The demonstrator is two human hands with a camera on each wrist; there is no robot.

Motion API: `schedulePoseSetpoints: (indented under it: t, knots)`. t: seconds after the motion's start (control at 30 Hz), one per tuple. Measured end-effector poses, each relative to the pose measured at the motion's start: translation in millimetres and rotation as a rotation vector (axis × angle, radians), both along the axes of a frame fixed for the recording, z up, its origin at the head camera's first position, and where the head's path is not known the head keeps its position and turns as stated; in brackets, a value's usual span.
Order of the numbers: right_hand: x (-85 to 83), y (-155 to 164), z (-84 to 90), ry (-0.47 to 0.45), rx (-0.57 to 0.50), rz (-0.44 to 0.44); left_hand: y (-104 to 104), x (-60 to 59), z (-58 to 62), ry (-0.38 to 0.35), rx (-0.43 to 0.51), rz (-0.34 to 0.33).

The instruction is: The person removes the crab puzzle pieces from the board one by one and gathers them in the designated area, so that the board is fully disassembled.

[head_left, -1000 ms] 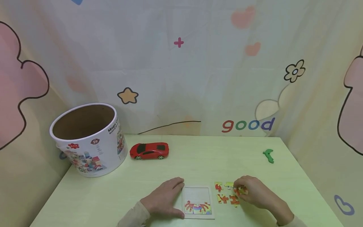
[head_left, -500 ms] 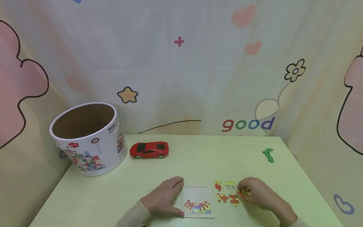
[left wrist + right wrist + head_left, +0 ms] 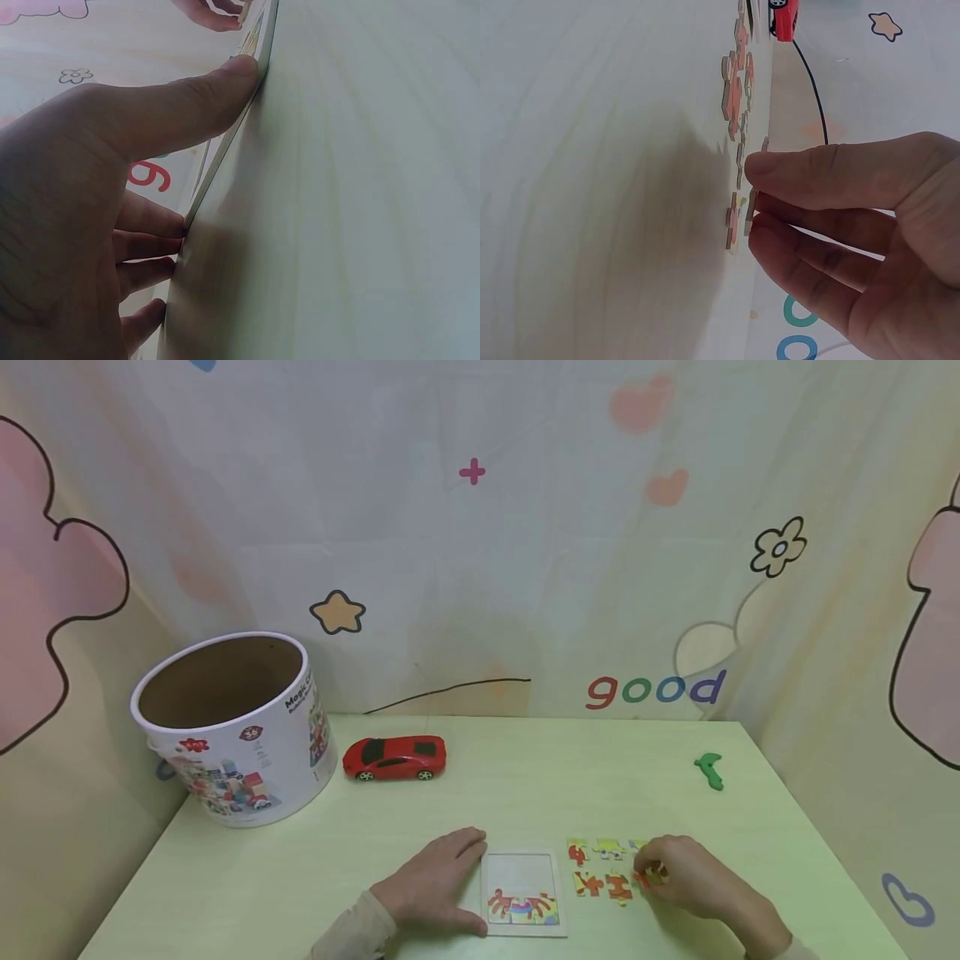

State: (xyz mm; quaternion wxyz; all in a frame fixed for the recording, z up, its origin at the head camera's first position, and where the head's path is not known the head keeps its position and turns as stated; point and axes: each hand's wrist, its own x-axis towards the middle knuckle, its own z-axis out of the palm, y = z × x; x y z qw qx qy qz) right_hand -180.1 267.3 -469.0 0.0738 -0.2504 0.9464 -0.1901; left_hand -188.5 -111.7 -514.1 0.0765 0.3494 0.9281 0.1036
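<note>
A wooden puzzle tray (image 3: 521, 870) lies on the table, with a row of fitted red and yellow puzzle pieces (image 3: 522, 910) along its near side. My left hand (image 3: 438, 881) rests at the tray's left edge. In the left wrist view its thumb (image 3: 241, 66) touches the edge near one corner, and the fairly straight fingers (image 3: 154, 217) meet it further along. Right of the tray, my right hand (image 3: 686, 877) pinches a puzzle piece (image 3: 751, 216) between thumb and fingers, just above the table. Several loose pieces (image 3: 619, 888) lie beside that hand, one partly covered by it.
A large white bucket (image 3: 247, 768) stands at the back left, with a red toy car (image 3: 395, 757) beside it. Toward the back right lies a small green curved object (image 3: 710, 772). A printed curtain (image 3: 480, 568) hangs behind the table (image 3: 555, 777).
My right hand has shifted slightly right and nearer with the pinched piece, uncovering part of another piece in the far row. The left hand and tray stay put.
</note>
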Motion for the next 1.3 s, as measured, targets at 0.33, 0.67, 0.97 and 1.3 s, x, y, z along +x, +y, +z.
schedulePoseSetpoints:
  t: [0.33,0.67,0.97,1.3]
  knots:
    - [-0.2,2.2,0.4,-0.04,-0.005,-0.004,0.2,-0.6,-0.8,-0.014,0.007,0.006]
    - [0.1,4.3,-0.7,-0.049,-0.025,0.037,1.2,0.1,0.9,-0.032,-0.001,0.018]
    - [-0.6,5.6,-2.8,-0.083,-0.041,0.055,1.0,-0.3,-1.9,-0.009,-0.007,0.013]
    - [-0.2,5.0,-6.6,-0.038,-0.056,0.081,0.3,0.2,-2.2,-0.013,-0.001,0.012]
